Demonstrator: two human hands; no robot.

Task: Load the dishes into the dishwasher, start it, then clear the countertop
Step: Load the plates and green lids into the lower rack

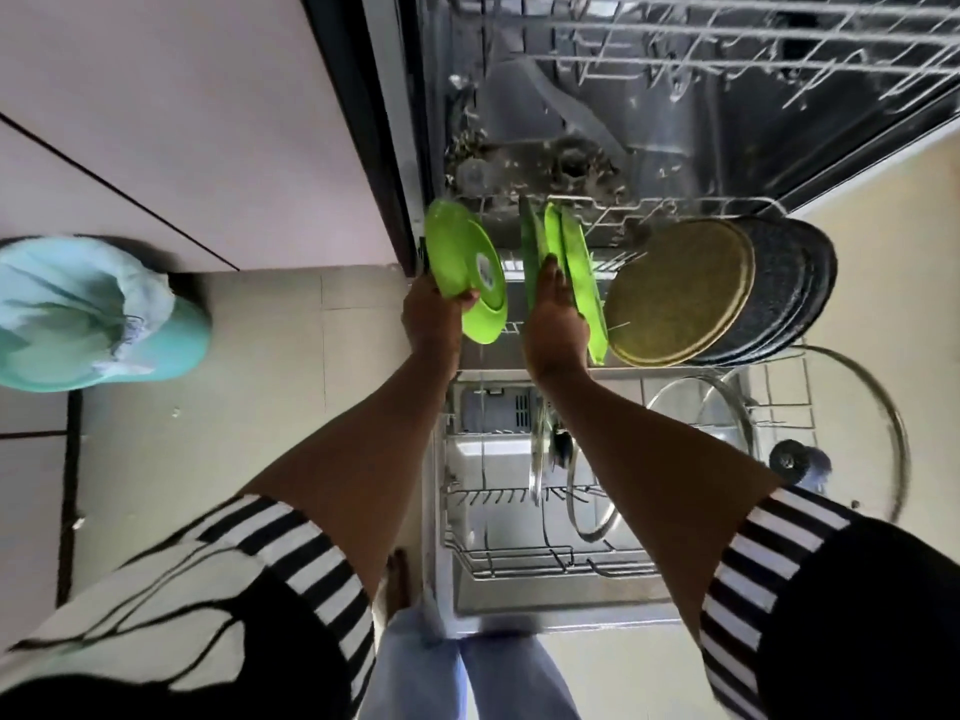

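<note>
My left hand (435, 317) grips a green plate (462, 262); my right hand (557, 319) reaches among upright green plates (577, 265) in the dishwasher rack (519, 558), grip unclear. Left of both, a teal bin (104, 314) stands on tiled floor (260, 407).

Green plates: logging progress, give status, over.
Left hand grips green plate. Right hand on racked plates, grip unclear. Yellow plate stands right of them.

No legible text; the sticker (487, 272) on the green plate (457, 252) is blurred
</note>
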